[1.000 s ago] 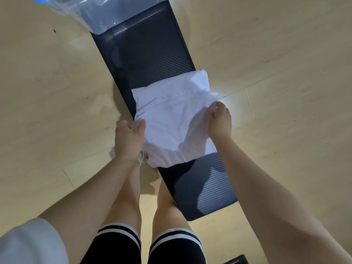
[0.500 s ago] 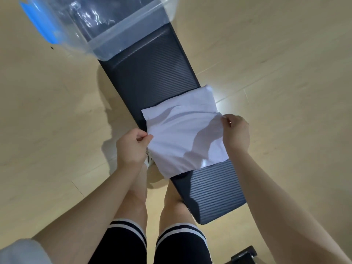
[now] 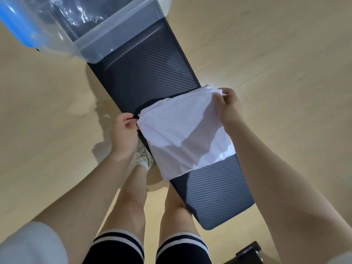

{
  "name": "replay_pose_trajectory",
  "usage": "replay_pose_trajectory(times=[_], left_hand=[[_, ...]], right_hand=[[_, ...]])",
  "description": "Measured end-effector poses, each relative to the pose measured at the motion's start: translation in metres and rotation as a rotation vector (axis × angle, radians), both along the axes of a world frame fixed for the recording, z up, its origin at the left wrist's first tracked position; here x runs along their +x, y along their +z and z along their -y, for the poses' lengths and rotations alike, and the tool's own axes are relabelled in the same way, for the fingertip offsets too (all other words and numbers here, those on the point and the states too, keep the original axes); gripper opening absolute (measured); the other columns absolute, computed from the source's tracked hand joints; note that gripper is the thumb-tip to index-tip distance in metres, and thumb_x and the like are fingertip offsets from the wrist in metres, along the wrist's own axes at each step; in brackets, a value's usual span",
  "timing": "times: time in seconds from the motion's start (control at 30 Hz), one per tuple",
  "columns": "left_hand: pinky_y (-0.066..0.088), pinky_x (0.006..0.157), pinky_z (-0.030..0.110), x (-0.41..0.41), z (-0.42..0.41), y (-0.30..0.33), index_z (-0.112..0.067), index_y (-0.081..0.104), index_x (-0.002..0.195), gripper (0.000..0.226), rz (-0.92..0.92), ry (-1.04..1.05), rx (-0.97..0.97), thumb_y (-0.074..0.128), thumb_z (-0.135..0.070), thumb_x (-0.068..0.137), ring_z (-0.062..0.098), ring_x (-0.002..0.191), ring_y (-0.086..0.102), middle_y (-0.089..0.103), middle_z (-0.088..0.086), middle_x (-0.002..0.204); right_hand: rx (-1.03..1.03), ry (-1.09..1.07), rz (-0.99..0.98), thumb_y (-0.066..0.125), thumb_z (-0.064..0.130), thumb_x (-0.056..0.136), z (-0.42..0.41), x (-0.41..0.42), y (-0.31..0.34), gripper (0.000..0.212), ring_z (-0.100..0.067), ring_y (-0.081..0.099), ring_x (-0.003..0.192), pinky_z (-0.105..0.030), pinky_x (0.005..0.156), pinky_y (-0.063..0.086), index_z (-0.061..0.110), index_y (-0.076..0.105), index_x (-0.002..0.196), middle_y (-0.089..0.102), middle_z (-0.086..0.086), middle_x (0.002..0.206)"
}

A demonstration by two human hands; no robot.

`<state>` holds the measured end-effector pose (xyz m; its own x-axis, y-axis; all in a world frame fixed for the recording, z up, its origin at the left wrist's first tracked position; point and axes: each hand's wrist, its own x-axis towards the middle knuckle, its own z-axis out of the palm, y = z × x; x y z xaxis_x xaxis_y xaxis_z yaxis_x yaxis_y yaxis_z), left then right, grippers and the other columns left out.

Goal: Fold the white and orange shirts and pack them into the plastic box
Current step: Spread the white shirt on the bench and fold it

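1. A folded white shirt (image 3: 182,134) is held above the dark ribbed bench (image 3: 144,73).
2. Its left edge is pinched by the left hand (image 3: 124,134), its far right corner by the right hand (image 3: 229,107).
3. A clear plastic box (image 3: 106,41) is seen at the bench's far end.

Warm, even indoor light fills the frame. Soft shadows of the arms fall on the floor (image 3: 57,111) at centre left, and darker folds shade the white shirt (image 3: 182,134). Glare streaks the plastic box (image 3: 106,37) at upper left. Wide-angle distortion bends the edges; detail is slightly soft.
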<state>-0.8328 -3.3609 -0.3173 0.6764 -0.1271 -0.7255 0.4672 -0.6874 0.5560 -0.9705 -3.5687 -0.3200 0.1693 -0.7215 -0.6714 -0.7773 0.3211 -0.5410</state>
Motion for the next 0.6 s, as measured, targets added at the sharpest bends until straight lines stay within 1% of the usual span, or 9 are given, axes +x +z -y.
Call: replay_pose_trajectory(times=[0.1,0.17,0.23,0.3,0.37,0.43,0.47,0.53,0.6], left_hand=[[0.043,0.08,0.025,-0.008,0.002,0.006,-0.005,0.053,0.113,0.028,0.18,-0.059,0.131,0.05,-0.024,0.093,0.021,0.092,0.056,0.055,0.001,0.098],[0.036,0.073,0.02,-0.018,0.003,0.012,-0.006,0.055,0.108,0.032,0.16,-0.106,0.139,0.056,-0.033,0.09,0.016,0.087,0.053,0.055,-0.001,0.094],[0.037,0.075,0.023,-0.026,0.002,0.01,-0.008,0.057,0.1,0.026,0.096,-0.113,0.108,0.059,-0.031,0.088,0.016,0.084,0.051,0.056,-0.001,0.088],[0.038,0.073,0.026,-0.028,0.001,0.005,-0.011,0.057,0.09,0.014,0.061,-0.072,0.065,0.058,-0.024,0.089,0.016,0.078,0.05,0.054,-0.003,0.077],[0.039,0.07,0.025,-0.024,-0.001,0.002,-0.014,0.058,0.085,0.01,-0.019,0.011,-0.017,0.055,-0.022,0.091,0.011,0.071,0.048,0.052,-0.007,0.071],[0.041,0.07,0.026,-0.019,-0.006,-0.002,-0.018,0.059,0.08,0.014,-0.102,0.016,-0.074,0.053,-0.023,0.092,0.009,0.069,0.046,0.053,-0.005,0.073],[0.042,0.073,0.027,-0.018,-0.008,-0.004,-0.018,0.059,0.081,0.015,-0.099,-0.011,-0.07,0.052,-0.022,0.093,0.01,0.07,0.046,0.053,-0.003,0.075],[0.044,0.087,0.029,-0.015,-0.011,-0.006,-0.015,0.059,0.098,0.012,0.026,-0.048,-0.005,0.049,-0.019,0.093,0.014,0.084,0.052,0.059,0.002,0.094],[0.036,0.102,0.029,-0.02,-0.011,-0.002,-0.007,0.047,0.126,0.034,0.273,-0.189,0.05,0.047,-0.016,0.093,0.022,0.113,0.049,0.051,0.011,0.125]], right_hand=[[-0.137,0.07,-0.075,0.046,0.029,0.095,-0.008,-0.005,0.001,0.027,-0.013,0.046,0.08,-0.024,0.064,0.033,0.01,0.052,0.113,0.05,0.004,0.085],[-0.173,0.115,-0.153,0.044,0.026,0.095,-0.014,-0.012,0.0,0.02,-0.017,0.045,0.08,-0.026,0.067,0.031,0.009,0.054,0.098,0.051,-0.001,0.086],[-0.164,0.151,-0.194,0.045,0.02,0.092,-0.018,-0.017,-0.004,0.023,-0.02,0.039,0.071,-0.029,0.06,0.027,0.012,0.044,0.071,0.045,-0.004,0.071],[-0.108,0.155,-0.137,0.046,0.017,0.09,-0.016,-0.017,-0.006,0.035,-0.018,0.03,0.06,-0.031,0.054,0.021,0.016,0.031,0.058,0.032,0.0,0.058],[0.039,0.073,0.022,0.048,0.018,0.089,-0.009,-0.015,-0.003,0.035,-0.014,0.03,0.057,-0.029,0.054,0.023,0.018,0.033,0.058,0.033,0.0,0.057],[0.2,-0.024,0.125,0.051,0.022,0.088,-0.002,-0.015,-0.006,0.022,-0.019,0.036,0.061,-0.029,0.06,0.029,0.013,0.048,0.067,0.041,-0.008,0.065],[0.203,-0.015,0.085,0.052,0.022,0.087,0.0,-0.014,-0.008,0.017,-0.02,0.039,0.064,-0.029,0.062,0.031,0.012,0.053,0.073,0.044,-0.009,0.067],[0.033,0.073,-0.106,0.052,0.022,0.088,0.001,-0.012,-0.014,0.01,-0.02,0.049,0.076,-0.028,0.069,0.037,0.015,0.058,0.091,0.054,-0.002,0.078],[-0.243,0.146,-0.231,0.049,0.022,0.09,-0.007,-0.015,-0.013,0.033,-0.023,0.05,0.105,-0.027,0.087,0.038,0.011,0.051,0.121,0.055,-0.006,0.114]])
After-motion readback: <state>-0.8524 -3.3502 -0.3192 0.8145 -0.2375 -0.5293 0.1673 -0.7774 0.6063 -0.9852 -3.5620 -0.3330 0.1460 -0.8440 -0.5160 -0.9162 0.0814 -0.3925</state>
